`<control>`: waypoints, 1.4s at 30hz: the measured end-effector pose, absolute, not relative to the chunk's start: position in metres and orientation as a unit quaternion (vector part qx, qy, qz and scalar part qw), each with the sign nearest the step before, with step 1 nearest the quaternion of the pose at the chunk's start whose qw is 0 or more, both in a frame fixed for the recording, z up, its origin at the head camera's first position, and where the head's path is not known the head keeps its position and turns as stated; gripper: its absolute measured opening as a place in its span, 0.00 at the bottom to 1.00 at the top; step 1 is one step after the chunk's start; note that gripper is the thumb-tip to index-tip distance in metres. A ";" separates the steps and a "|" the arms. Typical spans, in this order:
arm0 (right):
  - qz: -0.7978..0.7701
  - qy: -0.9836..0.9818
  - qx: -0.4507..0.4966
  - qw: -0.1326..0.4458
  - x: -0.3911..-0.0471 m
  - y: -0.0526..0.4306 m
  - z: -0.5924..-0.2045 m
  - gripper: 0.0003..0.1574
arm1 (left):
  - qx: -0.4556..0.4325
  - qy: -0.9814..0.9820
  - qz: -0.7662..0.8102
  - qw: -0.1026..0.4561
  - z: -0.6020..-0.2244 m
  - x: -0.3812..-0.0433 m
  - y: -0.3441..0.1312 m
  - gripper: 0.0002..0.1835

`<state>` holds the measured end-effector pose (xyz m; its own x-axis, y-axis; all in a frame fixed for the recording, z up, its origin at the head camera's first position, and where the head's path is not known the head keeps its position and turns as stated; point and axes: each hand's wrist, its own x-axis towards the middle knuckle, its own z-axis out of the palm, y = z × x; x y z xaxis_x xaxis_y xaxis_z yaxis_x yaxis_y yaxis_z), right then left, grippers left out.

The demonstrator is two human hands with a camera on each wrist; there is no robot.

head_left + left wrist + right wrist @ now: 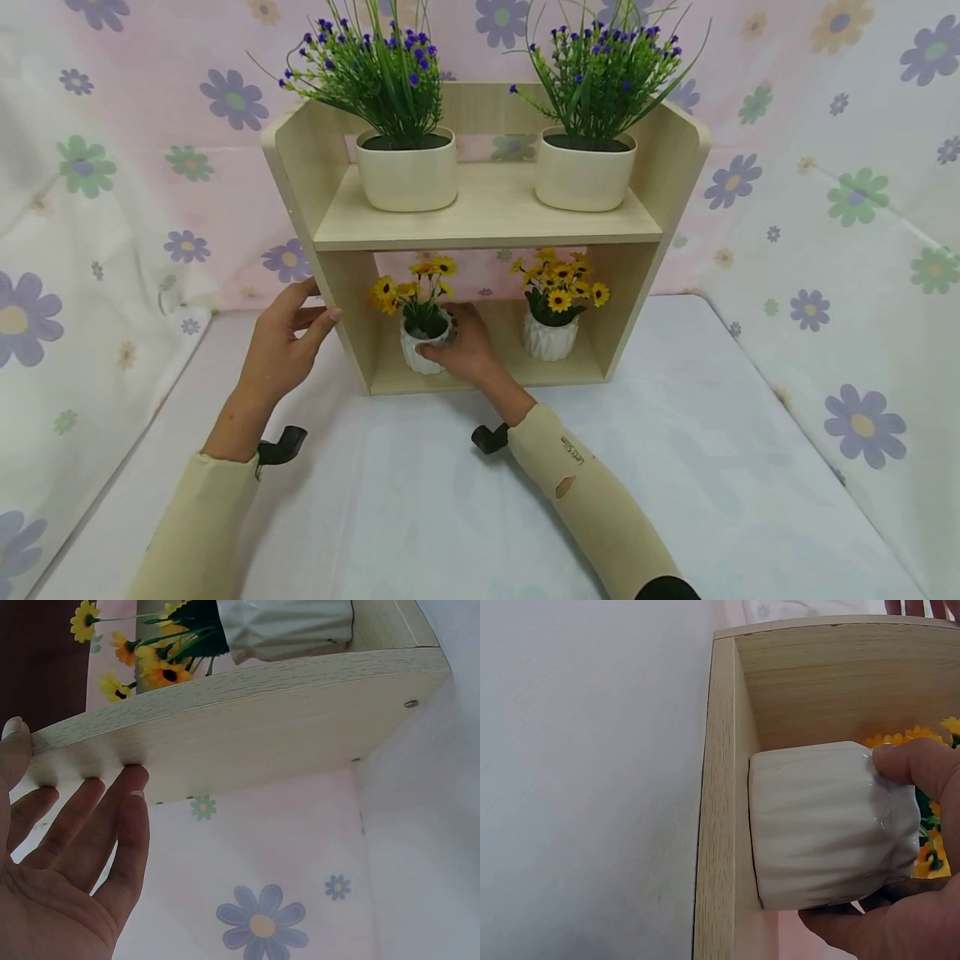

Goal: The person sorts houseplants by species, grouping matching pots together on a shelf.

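Note:
My right hand (pixel 467 346) grips a white ridged flower pot (pixel 825 825) with yellow flowers (pixel 416 283), thumb and fingers on either side near its rim. This pot stands in the left part of the lower compartment of a pale wooden shelf (pixel 487 225). At the shelf's left side panel (pixel 247 727), my left hand (pixel 281 342) rests its fingertips on the outer face, with the thumb at the front edge. A second white pot (pixel 550 339) with yellow flowers (pixel 561 279) stands to the right in the same compartment.
Two cream oval planters (pixel 407 173) with purple-flowered plants stand on the upper board, one left and one right. The shelf sits on a white-covered table (pixel 420 500). Flower-patterned cloth (pixel 847 250) hangs behind and along both sides.

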<state>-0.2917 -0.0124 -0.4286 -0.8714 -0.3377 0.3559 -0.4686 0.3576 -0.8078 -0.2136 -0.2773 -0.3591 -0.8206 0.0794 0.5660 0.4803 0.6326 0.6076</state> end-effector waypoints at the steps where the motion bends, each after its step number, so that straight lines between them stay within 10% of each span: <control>1: 0.513 -0.820 0.246 0.064 -0.292 -0.013 -0.429 0.50 | -0.161 -0.867 -0.399 0.252 -0.359 -0.214 -0.277 0.30; 42: 0.520 -0.829 0.199 0.057 -0.290 -0.014 -0.439 0.52 | -0.163 -0.868 -0.397 0.250 -0.359 -0.214 -0.276 0.30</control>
<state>-0.2896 -0.0137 -0.4392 -0.9146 -0.2702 0.3008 -0.3884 0.3805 -0.8392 -0.2141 -0.2759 -0.3593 -0.8212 0.0848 0.5643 0.4824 0.6314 0.6072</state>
